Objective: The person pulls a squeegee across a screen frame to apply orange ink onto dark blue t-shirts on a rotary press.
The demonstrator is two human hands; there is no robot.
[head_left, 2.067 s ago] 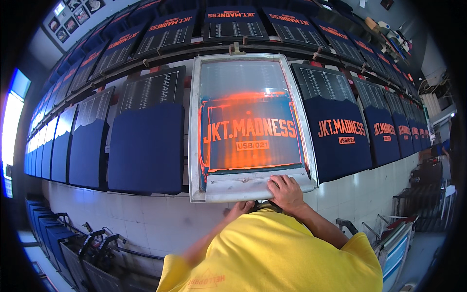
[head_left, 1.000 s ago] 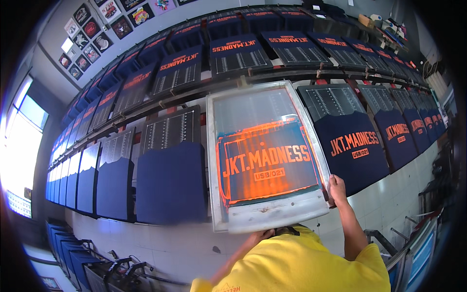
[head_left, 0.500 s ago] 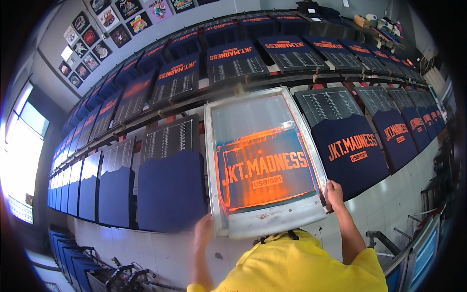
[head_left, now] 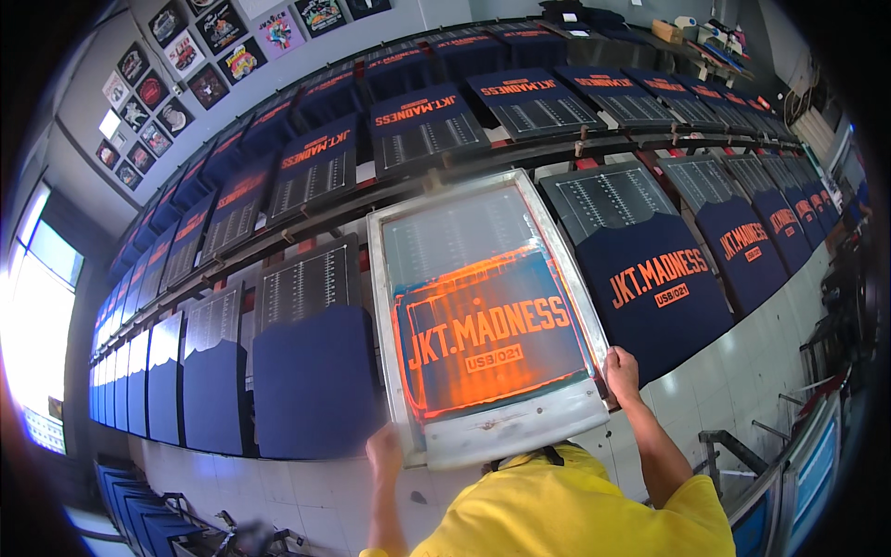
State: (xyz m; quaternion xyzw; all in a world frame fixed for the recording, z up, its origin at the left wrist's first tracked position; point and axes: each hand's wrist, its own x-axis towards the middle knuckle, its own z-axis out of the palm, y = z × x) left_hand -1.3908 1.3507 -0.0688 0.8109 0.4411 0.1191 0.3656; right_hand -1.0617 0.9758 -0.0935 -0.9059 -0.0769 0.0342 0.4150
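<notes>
A screen printing frame (head_left: 510,436) with a pale metal border lies tilted before me over a printing board. Orange ink is smeared across its mesh around block lettering; the fabric beneath is mostly hidden. On the frame's right side, near the lower corner, my right hand (head_left: 623,373) is closed around the edge. My left hand (head_left: 384,451), slightly blurred, is closed at the lower left corner, its fingertips partly hidden. Just left of the frame, a plain navy shirt (head_left: 314,381) covers the lower part of a black board. To the right, a navy shirt (head_left: 650,278) bears orange lettering.
A long rail (head_left: 325,208) runs behind the frame, with rows of boards carrying navy shirts on both sides. Dark metal racks stand at the lower left and lower right (head_left: 742,464). Framed prints (head_left: 223,28) hang on the far wall; a bright window (head_left: 42,316) is at left.
The view has shifted slightly, so the scene sits a little further left. Both hands stay at the frame's lower sides, and the frame still lies over the same board.
</notes>
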